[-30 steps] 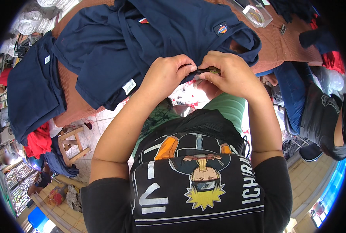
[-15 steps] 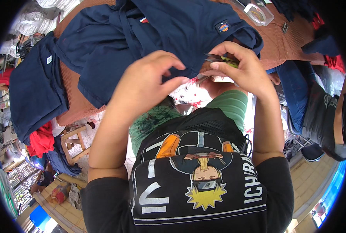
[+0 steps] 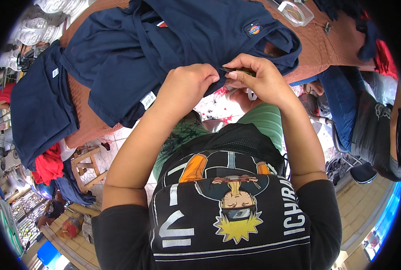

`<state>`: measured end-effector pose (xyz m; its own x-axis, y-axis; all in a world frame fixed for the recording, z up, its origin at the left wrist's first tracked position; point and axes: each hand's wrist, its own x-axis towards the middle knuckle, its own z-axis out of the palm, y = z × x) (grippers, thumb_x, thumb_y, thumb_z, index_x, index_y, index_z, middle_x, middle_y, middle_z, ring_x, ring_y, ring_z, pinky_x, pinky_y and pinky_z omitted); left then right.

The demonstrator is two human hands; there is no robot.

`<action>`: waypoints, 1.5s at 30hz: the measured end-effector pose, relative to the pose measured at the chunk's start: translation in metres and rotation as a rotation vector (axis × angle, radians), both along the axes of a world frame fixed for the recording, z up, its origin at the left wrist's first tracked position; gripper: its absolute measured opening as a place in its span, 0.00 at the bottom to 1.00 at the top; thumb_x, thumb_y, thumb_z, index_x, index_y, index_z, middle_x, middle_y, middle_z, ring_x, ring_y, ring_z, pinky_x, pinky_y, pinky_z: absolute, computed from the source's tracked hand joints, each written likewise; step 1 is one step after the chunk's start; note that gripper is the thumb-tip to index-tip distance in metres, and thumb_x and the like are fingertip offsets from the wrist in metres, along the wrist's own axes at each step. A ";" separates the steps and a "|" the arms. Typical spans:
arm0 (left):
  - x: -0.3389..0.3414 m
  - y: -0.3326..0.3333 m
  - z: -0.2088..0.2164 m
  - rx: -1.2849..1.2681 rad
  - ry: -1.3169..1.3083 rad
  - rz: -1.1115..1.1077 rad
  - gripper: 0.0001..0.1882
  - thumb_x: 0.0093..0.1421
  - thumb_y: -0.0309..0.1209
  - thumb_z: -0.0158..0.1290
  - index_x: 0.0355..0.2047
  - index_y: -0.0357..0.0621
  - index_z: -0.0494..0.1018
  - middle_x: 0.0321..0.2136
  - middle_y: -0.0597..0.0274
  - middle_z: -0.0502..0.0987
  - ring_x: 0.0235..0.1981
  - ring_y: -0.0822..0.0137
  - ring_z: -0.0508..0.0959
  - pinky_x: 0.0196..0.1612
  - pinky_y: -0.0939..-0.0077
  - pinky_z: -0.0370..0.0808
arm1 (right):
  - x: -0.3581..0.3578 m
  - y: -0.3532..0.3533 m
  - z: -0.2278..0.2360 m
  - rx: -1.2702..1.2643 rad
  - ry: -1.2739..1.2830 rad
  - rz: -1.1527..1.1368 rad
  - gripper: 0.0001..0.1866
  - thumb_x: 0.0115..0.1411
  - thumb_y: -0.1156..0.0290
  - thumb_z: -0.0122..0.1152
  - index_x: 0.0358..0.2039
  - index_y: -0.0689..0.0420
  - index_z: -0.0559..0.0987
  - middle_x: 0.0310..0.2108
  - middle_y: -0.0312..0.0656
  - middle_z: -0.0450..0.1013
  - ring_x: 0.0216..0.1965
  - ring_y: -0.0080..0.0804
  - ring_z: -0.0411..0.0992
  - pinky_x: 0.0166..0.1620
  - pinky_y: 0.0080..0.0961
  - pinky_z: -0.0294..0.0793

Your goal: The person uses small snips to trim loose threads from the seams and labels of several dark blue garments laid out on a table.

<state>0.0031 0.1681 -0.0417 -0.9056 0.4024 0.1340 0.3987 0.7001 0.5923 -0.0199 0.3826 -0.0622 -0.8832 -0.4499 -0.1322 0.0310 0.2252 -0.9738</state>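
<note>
While a brown-covered desk carries the rumpled navy garment, the left hand pinches the cloth's near edge; the right hand grasps small snips (partly hidden). The garment bears a white barcode label and an orange-and-red patch.

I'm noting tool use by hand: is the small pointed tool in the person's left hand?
No, the right hand holds the small pointed tool, while the left hand pinches the navy garment.
</note>
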 end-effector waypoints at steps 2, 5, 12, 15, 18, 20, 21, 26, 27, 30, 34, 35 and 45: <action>-0.002 0.000 0.003 0.017 -0.085 0.027 0.05 0.61 0.27 0.55 0.35 0.39 0.77 0.31 0.57 0.82 0.30 0.61 0.83 0.34 0.72 0.78 | 0.000 0.001 0.002 0.003 0.005 0.011 0.10 0.60 0.73 0.61 0.42 0.61 0.78 0.29 0.37 0.77 0.26 0.17 0.71 0.27 0.18 0.71; -0.004 -0.001 0.005 0.082 -0.196 0.067 0.05 0.62 0.26 0.53 0.34 0.37 0.76 0.32 0.57 0.82 0.31 0.65 0.83 0.35 0.74 0.78 | 0.001 0.004 0.008 0.045 0.066 0.057 0.10 0.60 0.73 0.61 0.42 0.60 0.79 0.29 0.36 0.77 0.27 0.17 0.71 0.27 0.18 0.71; -0.001 -0.024 0.028 0.381 -0.032 -0.085 0.07 0.61 0.28 0.54 0.32 0.36 0.77 0.39 0.57 0.80 0.36 0.70 0.77 0.42 0.80 0.72 | 0.003 0.012 0.015 0.114 0.139 0.079 0.12 0.61 0.72 0.62 0.45 0.60 0.77 0.30 0.37 0.77 0.27 0.20 0.71 0.27 0.20 0.72; -0.002 -0.060 0.042 0.472 -0.169 -0.340 0.12 0.60 0.31 0.55 0.23 0.36 0.76 0.35 0.53 0.79 0.32 0.67 0.77 0.37 0.77 0.72 | 0.004 0.015 0.016 0.093 0.184 0.036 0.12 0.61 0.72 0.62 0.45 0.60 0.77 0.29 0.37 0.75 0.26 0.20 0.71 0.27 0.20 0.73; 0.007 -0.066 0.055 0.510 -0.373 -0.266 0.12 0.58 0.32 0.57 0.22 0.36 0.75 0.29 0.55 0.79 0.25 0.70 0.76 0.30 0.78 0.72 | 0.005 0.018 0.015 0.082 0.187 0.001 0.12 0.60 0.73 0.62 0.45 0.60 0.77 0.28 0.36 0.75 0.26 0.19 0.71 0.28 0.21 0.73; 0.019 -0.041 0.044 0.349 -0.223 -0.101 0.11 0.56 0.31 0.60 0.23 0.36 0.74 0.30 0.57 0.79 0.26 0.73 0.76 0.29 0.81 0.72 | 0.005 0.015 0.012 0.065 0.242 0.001 0.12 0.60 0.74 0.62 0.44 0.60 0.77 0.28 0.36 0.75 0.26 0.19 0.70 0.28 0.21 0.73; 0.023 -0.027 0.036 0.266 -0.149 -0.023 0.11 0.55 0.31 0.62 0.24 0.36 0.74 0.30 0.58 0.79 0.26 0.74 0.76 0.29 0.83 0.71 | 0.005 0.012 0.007 0.044 0.309 0.004 0.11 0.60 0.74 0.62 0.44 0.60 0.78 0.29 0.36 0.75 0.26 0.19 0.71 0.28 0.20 0.73; 0.034 0.010 -0.009 -0.036 0.179 0.146 0.14 0.47 0.31 0.67 0.29 0.41 0.73 0.36 0.63 0.73 0.32 0.63 0.78 0.33 0.70 0.76 | 0.012 0.000 0.014 0.153 0.195 0.025 0.08 0.59 0.81 0.59 0.40 0.64 0.77 0.40 0.40 0.78 0.41 0.22 0.75 0.47 0.21 0.73; 0.032 0.012 -0.013 -0.060 0.216 0.175 0.14 0.46 0.31 0.67 0.29 0.41 0.73 0.36 0.64 0.73 0.33 0.62 0.78 0.33 0.69 0.76 | 0.012 0.000 0.012 0.153 0.212 0.025 0.08 0.59 0.81 0.59 0.40 0.64 0.77 0.40 0.40 0.78 0.41 0.23 0.75 0.47 0.22 0.73; 0.030 0.013 -0.015 -0.064 0.257 0.174 0.12 0.47 0.30 0.66 0.29 0.41 0.75 0.36 0.64 0.74 0.34 0.61 0.79 0.33 0.70 0.76 | 0.013 0.001 0.008 0.154 0.228 0.021 0.08 0.59 0.81 0.59 0.40 0.64 0.77 0.41 0.40 0.78 0.42 0.24 0.75 0.47 0.22 0.73; 0.028 0.005 -0.018 0.046 0.149 0.161 0.08 0.51 0.28 0.63 0.31 0.39 0.79 0.34 0.62 0.78 0.31 0.62 0.80 0.33 0.71 0.76 | 0.013 0.002 0.008 0.142 0.214 0.021 0.08 0.58 0.80 0.59 0.40 0.64 0.77 0.41 0.40 0.78 0.42 0.24 0.75 0.48 0.22 0.73; 0.026 0.004 -0.017 0.089 0.112 0.165 0.07 0.53 0.28 0.62 0.31 0.39 0.80 0.34 0.61 0.79 0.31 0.63 0.80 0.33 0.72 0.76 | 0.012 0.002 0.007 0.133 0.224 0.027 0.08 0.59 0.80 0.60 0.40 0.64 0.77 0.41 0.40 0.78 0.42 0.24 0.75 0.48 0.22 0.73; 0.018 0.004 -0.010 0.158 -0.028 0.268 0.06 0.60 0.30 0.57 0.36 0.43 0.80 0.25 0.62 0.82 0.26 0.72 0.82 0.30 0.80 0.76 | 0.013 -0.001 0.013 0.210 0.236 0.035 0.11 0.58 0.78 0.61 0.42 0.63 0.78 0.40 0.40 0.78 0.41 0.26 0.76 0.47 0.23 0.74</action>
<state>0.0206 0.1717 -0.0513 -0.9808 0.1254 0.1494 0.1947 0.6762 0.7106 -0.0069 0.3821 -0.0491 -0.8851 -0.4651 -0.0185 -0.2018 0.4194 -0.8851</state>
